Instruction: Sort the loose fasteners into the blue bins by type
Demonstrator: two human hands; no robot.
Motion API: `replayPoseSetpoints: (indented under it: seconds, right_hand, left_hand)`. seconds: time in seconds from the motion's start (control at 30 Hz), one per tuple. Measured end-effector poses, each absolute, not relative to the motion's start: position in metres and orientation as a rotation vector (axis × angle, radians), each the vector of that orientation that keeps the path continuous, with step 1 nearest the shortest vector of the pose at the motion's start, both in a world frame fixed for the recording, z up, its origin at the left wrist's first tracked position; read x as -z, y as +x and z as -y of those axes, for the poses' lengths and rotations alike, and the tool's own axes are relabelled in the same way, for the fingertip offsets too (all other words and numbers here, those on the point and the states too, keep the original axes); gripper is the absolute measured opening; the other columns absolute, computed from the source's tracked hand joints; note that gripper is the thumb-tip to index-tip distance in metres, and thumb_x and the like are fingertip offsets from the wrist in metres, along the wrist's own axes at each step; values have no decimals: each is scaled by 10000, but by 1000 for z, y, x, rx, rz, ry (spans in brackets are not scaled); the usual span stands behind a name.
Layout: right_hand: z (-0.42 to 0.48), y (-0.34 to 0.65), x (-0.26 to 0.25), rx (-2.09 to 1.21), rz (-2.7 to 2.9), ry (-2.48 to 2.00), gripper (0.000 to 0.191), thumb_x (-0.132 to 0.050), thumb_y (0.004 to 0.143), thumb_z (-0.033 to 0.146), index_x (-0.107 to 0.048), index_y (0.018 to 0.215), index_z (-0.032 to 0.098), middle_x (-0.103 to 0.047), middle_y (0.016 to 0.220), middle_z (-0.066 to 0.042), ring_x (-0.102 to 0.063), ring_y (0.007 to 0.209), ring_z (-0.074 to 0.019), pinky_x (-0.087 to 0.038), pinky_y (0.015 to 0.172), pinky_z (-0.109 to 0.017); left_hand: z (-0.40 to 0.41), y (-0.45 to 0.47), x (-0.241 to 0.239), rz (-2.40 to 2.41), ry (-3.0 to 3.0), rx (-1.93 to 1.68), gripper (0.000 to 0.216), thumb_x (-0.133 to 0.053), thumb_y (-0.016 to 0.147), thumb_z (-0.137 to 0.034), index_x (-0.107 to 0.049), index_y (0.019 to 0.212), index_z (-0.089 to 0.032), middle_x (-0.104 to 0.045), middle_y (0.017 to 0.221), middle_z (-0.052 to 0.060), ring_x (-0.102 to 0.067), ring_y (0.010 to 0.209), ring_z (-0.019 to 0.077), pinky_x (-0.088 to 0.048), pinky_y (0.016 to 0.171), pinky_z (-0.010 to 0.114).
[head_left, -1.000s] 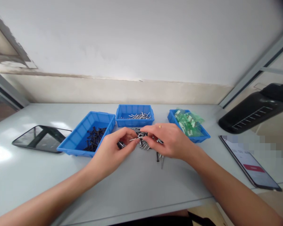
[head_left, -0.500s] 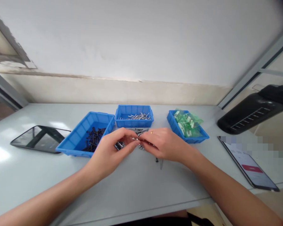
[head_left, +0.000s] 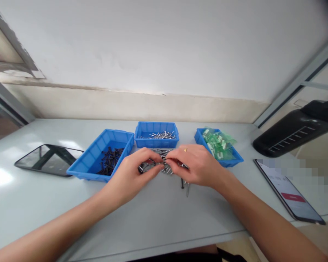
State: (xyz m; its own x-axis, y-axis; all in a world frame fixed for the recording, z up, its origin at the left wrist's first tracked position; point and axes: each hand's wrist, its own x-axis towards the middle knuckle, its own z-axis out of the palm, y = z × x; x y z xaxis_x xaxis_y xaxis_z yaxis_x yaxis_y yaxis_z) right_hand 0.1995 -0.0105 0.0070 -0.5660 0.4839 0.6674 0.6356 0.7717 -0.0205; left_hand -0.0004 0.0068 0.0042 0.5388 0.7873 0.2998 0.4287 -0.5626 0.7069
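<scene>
My left hand and my right hand nearly meet over a pile of thin silver metal fasteners on the table. Thumb and index finger of the left hand close at the pile's middle, with the tips partly hidden. The right hand's fingertips are pinched just beside them. What either pinch holds is too small to make out. Below the right hand lie a black screw and a longer silver fastener. Dark pieces show at the pile's left edge, under the left fingers.
A blue bin holds black screws, left. Behind the pile, a smaller blue bin contains silver fasteners. Green packets fill a third bin at right. A dark tablet-like device, a phone and a black bottle flank them.
The fingertips have drawn slightly apart, uncovering more of the pile between them. The small shiny piece between the fingertips no longer shows there. The bins stay in place.
</scene>
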Motion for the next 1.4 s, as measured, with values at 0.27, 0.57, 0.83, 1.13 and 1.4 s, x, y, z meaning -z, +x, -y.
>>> replayPoseSetpoints:
  seconds: [0.27,0.57,0.83,1.13,1.4]
  right_hand:
    - [13,190,0,254,2411,-690,189,-415,908,192,-585,834,151,-613,661,-16,-531,586,-116,-388,570,-246]
    - [11,202,-11,181,2253,-834,169,-435,925,234,-584,899,159,-587,641,9,-518,581,-100,-378,561,-225]
    - [9,197,-3,105,2423,-937,222,-389,944,235,-588,900,146,-652,740,-38,-599,676,-134,-416,610,-243]
    - [8,197,-1,168,2439,-924,212,-402,933,226,-586,857,153,-639,712,-24,-581,656,-134,-395,591,-253]
    - [10,200,-8,288,2284,-861,173,-424,910,212,-577,849,160,-567,610,13,-495,557,-104,-357,543,-236]
  left_hand:
    - [-7,1,3,-885,2254,-547,120,-485,829,-217,-566,747,-183,-579,794,-14,-551,747,129,-450,678,230]
    - [-4,-2,-8,-968,2149,-883,103,-554,843,-301,-604,862,-213,-622,862,-5,-574,817,137,-464,725,253]
    - [-2,-3,-4,-933,2141,-1051,64,-572,838,-246,-591,880,-201,-605,872,8,-573,831,136,-473,733,261]
    - [-4,-2,-7,-994,2201,-997,85,-579,822,-290,-618,866,-228,-635,864,1,-590,824,152,-480,732,275]
    - [-7,0,-5,-1058,2212,-890,127,-560,833,-320,-632,853,-217,-641,866,0,-589,817,152,-474,732,262]
